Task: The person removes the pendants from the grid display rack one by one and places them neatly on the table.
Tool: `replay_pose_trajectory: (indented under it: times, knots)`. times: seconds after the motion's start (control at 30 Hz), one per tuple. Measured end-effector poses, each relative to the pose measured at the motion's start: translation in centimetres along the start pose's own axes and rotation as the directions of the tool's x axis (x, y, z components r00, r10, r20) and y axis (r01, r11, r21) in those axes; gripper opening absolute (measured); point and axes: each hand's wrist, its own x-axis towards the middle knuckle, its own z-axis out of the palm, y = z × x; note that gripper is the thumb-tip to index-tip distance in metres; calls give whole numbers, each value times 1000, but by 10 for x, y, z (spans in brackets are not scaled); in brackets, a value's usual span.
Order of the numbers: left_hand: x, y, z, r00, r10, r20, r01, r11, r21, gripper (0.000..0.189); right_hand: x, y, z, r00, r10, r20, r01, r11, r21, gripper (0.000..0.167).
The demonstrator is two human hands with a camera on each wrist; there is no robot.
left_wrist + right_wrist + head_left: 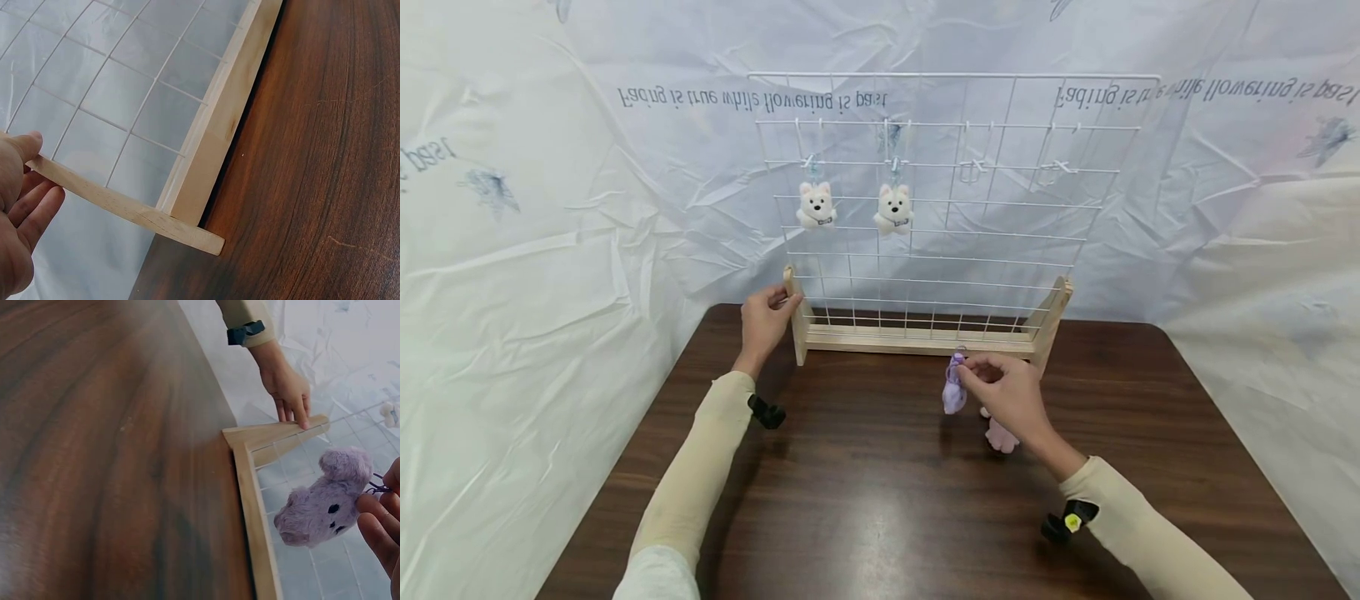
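Note:
My left hand [766, 325] holds the upper end of the wooden side foot [125, 206] of a white wire grid rack [917, 267], thumb on one side and fingers on the other. With my right hand [1006, 392] I pinch a purple plush keychain [331, 500] by the cord at its top. The plush dangles in front of the rack's wooden base bar [895, 337], above the table. Its dark eyes show in the right wrist view. Two white plush dog keychains [817, 206] hang from hooks on the left half of the grid.
A pink plush [1002, 437] lies on the dark wooden table [865, 467], partly hidden behind my right hand. Two hooks [973, 167] without plushes stick out at the grid's upper right. White printed cloth [580, 217] surrounds the table behind and at the sides.

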Motion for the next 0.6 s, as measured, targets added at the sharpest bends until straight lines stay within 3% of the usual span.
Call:
replay_pose_trajectory:
  times: [0.6]
  knots:
    - [0, -1, 1, 1000, 1, -3, -1, 1000, 9, 37, -27, 9, 17, 998, 50, 39, -48, 998, -38, 7]
